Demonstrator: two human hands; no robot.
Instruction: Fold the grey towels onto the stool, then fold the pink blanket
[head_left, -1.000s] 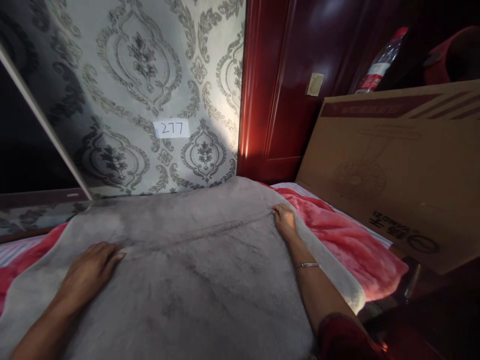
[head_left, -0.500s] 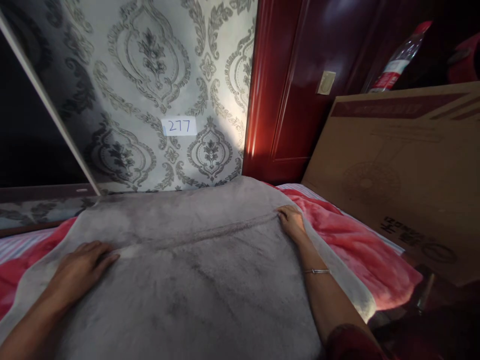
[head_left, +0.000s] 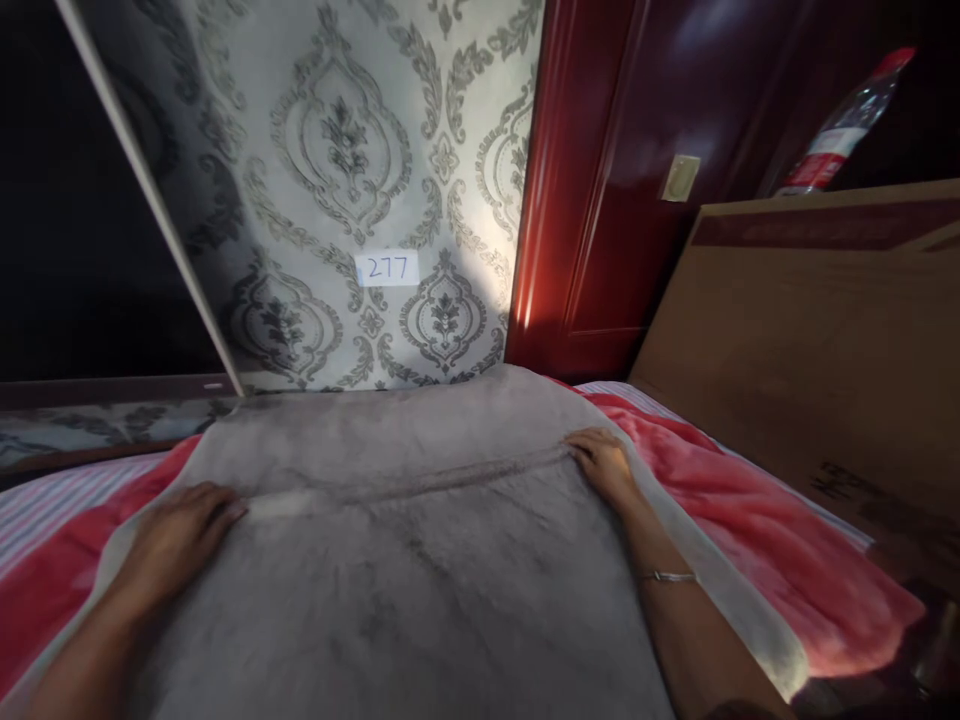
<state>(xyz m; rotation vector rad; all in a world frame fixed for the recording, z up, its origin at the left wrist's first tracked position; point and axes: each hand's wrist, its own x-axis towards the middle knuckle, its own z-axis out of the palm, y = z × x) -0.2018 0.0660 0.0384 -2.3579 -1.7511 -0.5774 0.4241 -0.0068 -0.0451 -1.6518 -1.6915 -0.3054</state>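
A grey plush blanket (head_left: 405, 580) lies spread over a red blanket (head_left: 750, 540) on a bed. My left hand (head_left: 176, 540) rests palm down on the grey blanket's left side, fingers pointing at the end of a crease (head_left: 420, 482) that runs across it. My right hand (head_left: 604, 465) lies at the right end of that crease, fingers curled on the fabric near the blanket's right edge. A thin bracelet (head_left: 667, 576) circles my right wrist. Whether either hand pinches the fabric cannot be made out.
Patterned wallpaper (head_left: 352, 180) with a label reading 277 (head_left: 386, 268) stands behind the bed. A dark red wooden door (head_left: 622, 180) is at the back right. A large cardboard box (head_left: 810, 340) leans along the right side, a plastic bottle (head_left: 840, 130) behind it. A striped sheet (head_left: 52, 500) shows at left.
The view has shifted so the scene sits further right and lower. Both hands stay at the ends of the crease on the grey blanket, barely moved.
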